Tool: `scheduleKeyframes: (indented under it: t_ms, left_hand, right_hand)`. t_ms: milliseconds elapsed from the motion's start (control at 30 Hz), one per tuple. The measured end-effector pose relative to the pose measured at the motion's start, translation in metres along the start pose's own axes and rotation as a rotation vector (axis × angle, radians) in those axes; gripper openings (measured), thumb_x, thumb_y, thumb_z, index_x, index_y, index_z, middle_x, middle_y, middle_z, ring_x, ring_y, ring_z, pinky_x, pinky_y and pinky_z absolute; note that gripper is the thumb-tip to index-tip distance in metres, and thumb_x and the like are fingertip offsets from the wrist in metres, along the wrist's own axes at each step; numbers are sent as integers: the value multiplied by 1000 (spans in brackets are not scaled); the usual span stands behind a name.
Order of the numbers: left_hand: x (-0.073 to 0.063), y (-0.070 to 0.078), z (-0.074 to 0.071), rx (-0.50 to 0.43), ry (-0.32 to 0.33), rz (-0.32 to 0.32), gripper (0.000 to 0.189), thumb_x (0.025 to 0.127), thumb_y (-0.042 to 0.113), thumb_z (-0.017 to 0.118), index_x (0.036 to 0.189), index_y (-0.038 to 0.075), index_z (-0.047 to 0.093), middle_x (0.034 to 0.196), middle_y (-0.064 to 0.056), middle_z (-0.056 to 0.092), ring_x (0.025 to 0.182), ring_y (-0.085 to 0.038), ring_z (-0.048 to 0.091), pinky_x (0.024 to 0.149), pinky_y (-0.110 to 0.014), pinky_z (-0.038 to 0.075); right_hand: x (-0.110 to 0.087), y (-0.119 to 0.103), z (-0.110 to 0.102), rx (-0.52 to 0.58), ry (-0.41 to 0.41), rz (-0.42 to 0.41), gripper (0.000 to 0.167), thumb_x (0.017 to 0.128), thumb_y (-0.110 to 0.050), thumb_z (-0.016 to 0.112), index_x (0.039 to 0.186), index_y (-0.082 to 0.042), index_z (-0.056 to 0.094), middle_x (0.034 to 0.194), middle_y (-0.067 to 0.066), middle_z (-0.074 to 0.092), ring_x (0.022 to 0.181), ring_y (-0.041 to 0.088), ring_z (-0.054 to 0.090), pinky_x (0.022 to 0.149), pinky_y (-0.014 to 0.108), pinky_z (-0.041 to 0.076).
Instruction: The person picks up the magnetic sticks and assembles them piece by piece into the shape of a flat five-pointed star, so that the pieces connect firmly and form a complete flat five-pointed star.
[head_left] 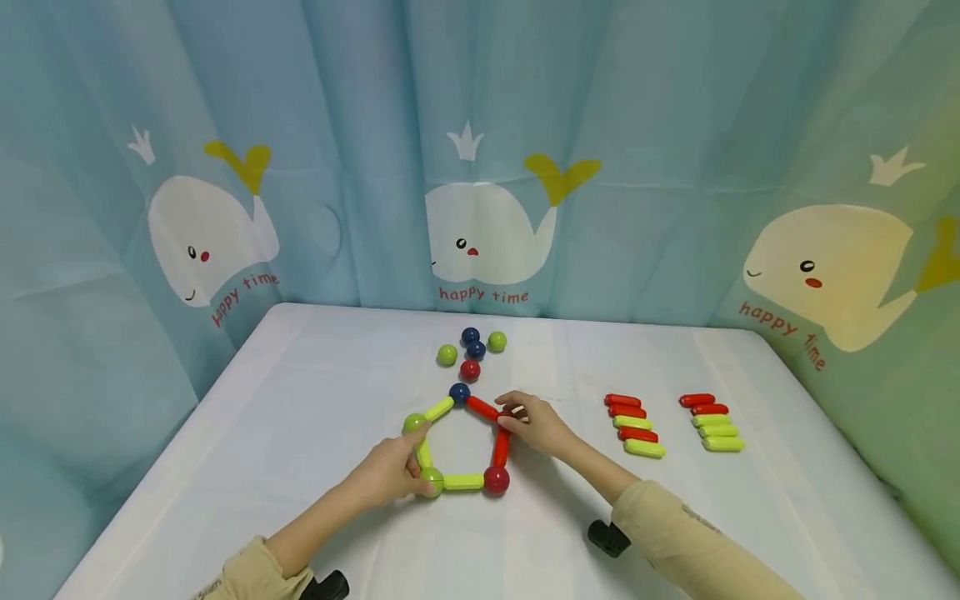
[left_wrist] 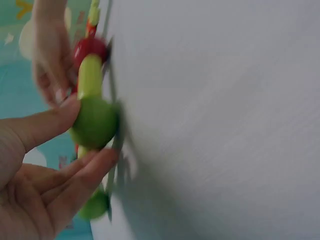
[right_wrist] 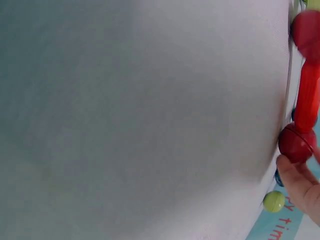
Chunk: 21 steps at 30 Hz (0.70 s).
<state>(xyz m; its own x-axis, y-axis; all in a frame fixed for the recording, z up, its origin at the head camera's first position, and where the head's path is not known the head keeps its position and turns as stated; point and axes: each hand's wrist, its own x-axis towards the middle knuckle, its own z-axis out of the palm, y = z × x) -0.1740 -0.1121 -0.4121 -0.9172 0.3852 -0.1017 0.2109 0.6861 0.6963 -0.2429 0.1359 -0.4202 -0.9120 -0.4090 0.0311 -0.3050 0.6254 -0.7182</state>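
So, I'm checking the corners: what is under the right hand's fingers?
A red ball, joined to a red rod; the part of the ball the fingers cover cannot be seen.

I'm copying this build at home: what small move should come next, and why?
Probably ease the right hand off the farther red corner ball: it grips that ball, the left hand steadies the nearer green ball, and no gap shows in the five-sided ring.
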Motion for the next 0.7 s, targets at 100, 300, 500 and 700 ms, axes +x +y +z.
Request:
scheduleKeyframes:
  t_ms: [100, 300, 500, 700]
  left_hand:
    - [-6, 5, 4, 120, 29, 48, 56, 76, 16, 77, 125, -2, 57, 68, 2, 59, 58, -6, 45, 52, -20, 38]
    - [-8, 10, 5, 215, 75, 73, 29, 76, 19, 77, 99, 3, 72, 65, 4, 59, 55, -4, 41, 51, -20, 35]
    - [-6, 6, 4, 195, 83, 58, 29, 75, 19, 77, 97, 2, 72, 63, 6, 56, 56, -5, 43, 51, -20, 35]
    - [-4, 3, 4, 196, 113, 72, 27, 75, 18, 78, 95, 1, 72, 62, 5, 57, 55, -5, 43, 50, -20, 36]
  right_hand:
    - [-1, -1, -2, 27, 11, -24, 29, 89, -1, 60, 117, 5, 58, 112, 22, 63, 100, 36, 62, 85, 41, 54]
    - [-9, 0, -14, -9, 10, -41, 28, 88, 1, 58, 116, 5, 58, 112, 22, 63, 103, 37, 60, 86, 44, 53]
    - [-21, 8, -31, -36, 14, -32, 29, 89, 2, 58, 117, 6, 57, 109, 23, 63, 101, 36, 60, 86, 44, 52]
    - [-32, 18, -44, -70, 57, -47, 27, 89, -1, 59, 115, 6, 58, 107, 23, 64, 98, 34, 62, 84, 42, 53]
